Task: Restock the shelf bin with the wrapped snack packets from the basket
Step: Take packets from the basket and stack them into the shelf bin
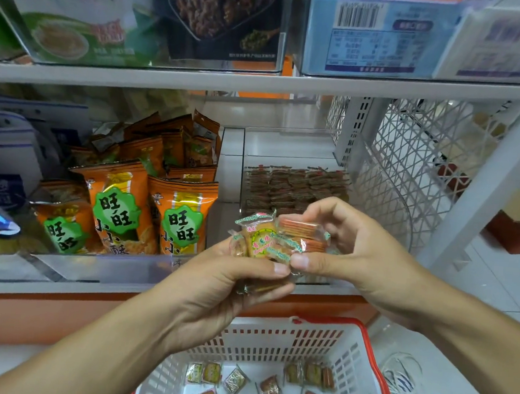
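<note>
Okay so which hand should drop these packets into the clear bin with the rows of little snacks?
Probably the right hand: it pinches the snack packets nearest the clear bin, directly in front of it. The left hand sits lower, toward the orange bags.

Snack packets [275, 238] between left hand [214, 289] and right hand [351, 250]: glossy, crinkled clear film. Below hands, basket [275, 338]: matt white slotted plastic, red rim. Behind hands, shelf bin [290, 146]: clear smooth plastic. Left of hands, orange bags [118, 207]: shiny foil-like wrap.
</note>
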Tool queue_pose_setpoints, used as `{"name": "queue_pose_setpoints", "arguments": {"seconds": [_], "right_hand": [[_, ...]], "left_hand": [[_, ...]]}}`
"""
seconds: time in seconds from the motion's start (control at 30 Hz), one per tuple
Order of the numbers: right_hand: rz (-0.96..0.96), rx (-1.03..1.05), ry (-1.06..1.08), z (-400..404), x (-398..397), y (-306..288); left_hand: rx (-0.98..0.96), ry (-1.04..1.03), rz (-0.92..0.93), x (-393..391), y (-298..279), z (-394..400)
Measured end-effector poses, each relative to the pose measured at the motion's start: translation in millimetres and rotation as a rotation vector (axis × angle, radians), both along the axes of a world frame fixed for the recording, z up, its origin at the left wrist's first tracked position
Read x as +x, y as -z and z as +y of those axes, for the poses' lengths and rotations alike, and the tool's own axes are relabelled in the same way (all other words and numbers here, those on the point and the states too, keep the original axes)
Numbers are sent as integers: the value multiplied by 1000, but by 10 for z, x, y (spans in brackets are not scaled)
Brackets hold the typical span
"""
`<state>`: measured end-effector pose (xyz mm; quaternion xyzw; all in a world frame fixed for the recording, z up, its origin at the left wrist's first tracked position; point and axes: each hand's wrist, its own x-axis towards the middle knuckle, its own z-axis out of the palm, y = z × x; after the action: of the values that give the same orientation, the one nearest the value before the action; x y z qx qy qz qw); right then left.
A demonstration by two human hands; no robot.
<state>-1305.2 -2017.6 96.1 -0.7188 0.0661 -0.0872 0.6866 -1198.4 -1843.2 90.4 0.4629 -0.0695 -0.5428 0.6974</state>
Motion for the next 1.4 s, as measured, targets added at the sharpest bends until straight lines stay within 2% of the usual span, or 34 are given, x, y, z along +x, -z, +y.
{"name": "queue_pose_setpoints", "arguments": {"seconds": [0.23,0.33,0.47,0.67,0.83,1.07,1.2,1.4], "right_hand": [[-57,60,165,68,38,48],[-38,70,104,47,50,49],[17,-16,17,-35,57,38],[22,281,228,59,99,26],[117,223,207,143,104,84],[105,173,215,159,114,78],[107,259,261,98,104,19],[125,469,206,106,75,-17]], "left_hand": [[9,-98,49,30,44,-19],[13,-124,48,18,73,-24],[12,-145,54,17,105,-25],[35,-202,17,18,115,-46],[-17,-183,23,9,120,-62],[-21,-222,5,24,115,-49],[-21,-252,28,45,108,-37],[-7,-270,24,64,114,-39]]}}
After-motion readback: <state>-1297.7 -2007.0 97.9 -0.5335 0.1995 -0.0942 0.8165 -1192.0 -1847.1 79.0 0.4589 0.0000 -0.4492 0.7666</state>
